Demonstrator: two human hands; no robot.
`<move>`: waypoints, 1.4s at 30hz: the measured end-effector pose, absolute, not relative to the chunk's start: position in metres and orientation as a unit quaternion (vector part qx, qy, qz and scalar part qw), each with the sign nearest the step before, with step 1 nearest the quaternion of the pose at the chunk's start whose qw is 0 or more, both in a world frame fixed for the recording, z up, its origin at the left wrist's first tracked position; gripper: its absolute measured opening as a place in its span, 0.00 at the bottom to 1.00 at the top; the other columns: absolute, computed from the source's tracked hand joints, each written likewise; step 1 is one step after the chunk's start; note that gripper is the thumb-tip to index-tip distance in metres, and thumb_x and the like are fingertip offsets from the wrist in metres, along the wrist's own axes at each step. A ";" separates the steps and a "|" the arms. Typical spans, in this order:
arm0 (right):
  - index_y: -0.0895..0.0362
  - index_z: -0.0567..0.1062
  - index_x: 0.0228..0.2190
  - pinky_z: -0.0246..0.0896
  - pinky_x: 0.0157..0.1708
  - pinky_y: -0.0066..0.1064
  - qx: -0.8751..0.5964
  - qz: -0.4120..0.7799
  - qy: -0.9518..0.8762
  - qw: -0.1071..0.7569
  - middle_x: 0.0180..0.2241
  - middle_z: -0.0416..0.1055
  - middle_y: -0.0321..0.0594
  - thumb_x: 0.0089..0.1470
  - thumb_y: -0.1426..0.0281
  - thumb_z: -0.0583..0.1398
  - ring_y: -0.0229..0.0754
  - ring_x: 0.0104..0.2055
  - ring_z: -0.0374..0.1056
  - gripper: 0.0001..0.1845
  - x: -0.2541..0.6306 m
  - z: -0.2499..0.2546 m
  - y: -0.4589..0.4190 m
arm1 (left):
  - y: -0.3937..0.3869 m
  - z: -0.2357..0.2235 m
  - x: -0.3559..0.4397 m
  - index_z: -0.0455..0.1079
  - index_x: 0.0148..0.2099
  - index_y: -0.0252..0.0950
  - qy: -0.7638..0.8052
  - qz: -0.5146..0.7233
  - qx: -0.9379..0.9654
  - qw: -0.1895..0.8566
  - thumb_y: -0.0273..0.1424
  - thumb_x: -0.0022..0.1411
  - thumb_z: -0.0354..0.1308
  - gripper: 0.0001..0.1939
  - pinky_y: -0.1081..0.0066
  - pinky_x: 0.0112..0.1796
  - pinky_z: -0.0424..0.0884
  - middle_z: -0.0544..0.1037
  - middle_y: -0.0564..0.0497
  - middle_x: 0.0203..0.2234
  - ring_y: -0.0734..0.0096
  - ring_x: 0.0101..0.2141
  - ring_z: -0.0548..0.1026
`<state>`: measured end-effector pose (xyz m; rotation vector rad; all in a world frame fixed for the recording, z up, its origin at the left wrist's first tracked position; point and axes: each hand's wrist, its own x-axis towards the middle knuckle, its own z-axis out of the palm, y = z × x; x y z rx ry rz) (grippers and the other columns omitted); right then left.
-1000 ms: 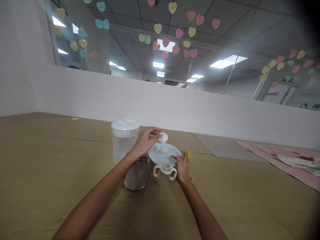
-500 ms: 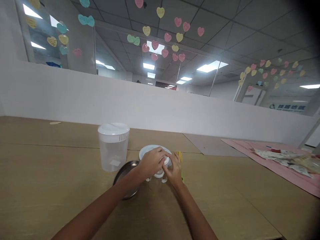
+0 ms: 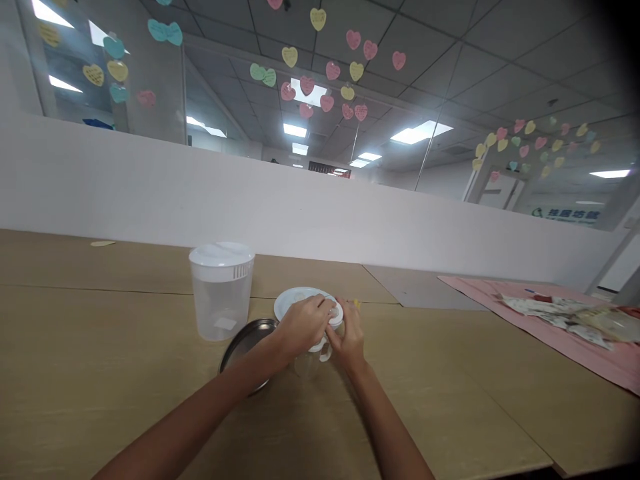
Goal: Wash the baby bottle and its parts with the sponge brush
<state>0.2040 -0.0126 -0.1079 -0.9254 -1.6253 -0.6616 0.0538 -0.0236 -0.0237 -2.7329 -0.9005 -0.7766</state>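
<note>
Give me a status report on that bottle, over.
Left hand and right hand on white collar. Two-handled bottle below them. Steel tray at left, round white dish behind.

One left hand (image 3: pixel 303 327), one right hand (image 3: pixel 349 337), one lidded plastic pitcher (image 3: pixel 221 297), one steel kidney dish (image 3: pixel 245 337), one round white plate (image 3: pixel 295 299), one two-handled cup (image 3: pixel 307 363), one pink mat (image 3: pixel 545 327)!

A two-handled training cup (image 3: pixel 310 363) stands on a wooden table (image 3: pixel 125 373) between the left hand (image 3: pixel 303 327) and right hand (image 3: pixel 349 337). Around it: a round disc (image 3: pixel 295 295) at 12 o'clock, a metal tray (image 3: pixel 245 340) at 9, a lidded plastic jug (image 3: pixel 220 300) at 10, and a cloth mat (image 3: pixel 550 340) well apart at 3.
</note>
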 end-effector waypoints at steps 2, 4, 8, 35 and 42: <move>0.59 0.57 0.52 0.58 0.46 0.45 -0.396 -0.283 -0.686 0.541 0.44 0.66 0.51 0.52 0.67 0.53 0.49 0.48 0.62 0.26 0.204 -0.106 -0.014 | -0.023 -0.025 0.056 0.65 0.38 0.33 -0.307 -0.239 -0.915 0.112 0.21 0.56 0.44 0.11 0.65 0.32 0.66 0.72 0.43 0.32 0.62 0.33 0.70; 0.59 0.56 0.53 0.58 0.46 0.44 -0.396 -0.295 -0.684 0.536 0.44 0.66 0.51 0.53 0.67 0.52 0.48 0.48 0.62 0.26 0.203 -0.105 -0.015 | -0.023 -0.024 0.056 0.64 0.39 0.32 -0.313 -0.241 -0.911 0.116 0.21 0.56 0.43 0.11 0.65 0.31 0.66 0.72 0.43 0.32 0.62 0.32 0.70; 0.58 0.56 0.53 0.57 0.48 0.43 -0.387 -0.332 -0.672 0.537 0.44 0.66 0.50 0.52 0.67 0.53 0.48 0.49 0.62 0.26 0.204 -0.103 -0.016 | -0.022 -0.014 0.054 0.65 0.33 0.34 -0.302 -0.322 -0.897 0.004 0.26 0.60 0.41 0.11 0.68 0.33 0.65 0.73 0.46 0.29 0.67 0.31 0.70; 0.60 0.75 0.34 0.43 0.54 0.45 -0.661 -0.031 -0.618 0.426 0.54 0.53 0.53 0.46 0.50 0.54 0.56 0.58 0.44 0.27 0.227 -0.137 0.015 | 0.028 0.007 -0.008 0.66 0.46 0.36 -0.504 -0.367 -0.776 0.090 0.33 0.57 0.46 0.16 0.66 0.41 0.62 0.74 0.45 0.35 0.62 0.38 0.69; 0.62 0.73 0.36 0.41 0.55 0.44 -0.648 -0.030 -0.645 0.405 0.52 0.55 0.53 0.50 0.54 0.51 0.55 0.58 0.45 0.25 0.225 -0.139 0.016 | 0.059 0.021 -0.095 0.68 0.41 0.34 -0.537 -0.661 -0.511 0.114 0.36 0.52 0.51 0.16 0.58 0.46 0.58 0.71 0.44 0.37 0.59 0.39 0.67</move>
